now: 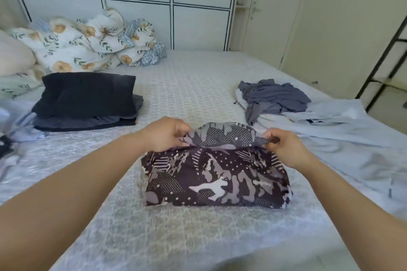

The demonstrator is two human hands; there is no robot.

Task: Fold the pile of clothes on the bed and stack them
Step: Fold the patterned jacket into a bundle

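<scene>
Left hand [164, 134] and right hand [284, 148] pinch the patterned garment's [217, 179] far edge, lifted above the bed [187, 86].

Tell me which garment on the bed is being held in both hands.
The dark patterned garment in front of the person: the left hand and right hand pinch its far edge. The folded dark stack and crumpled grey-blue garment lie untouched.
</scene>
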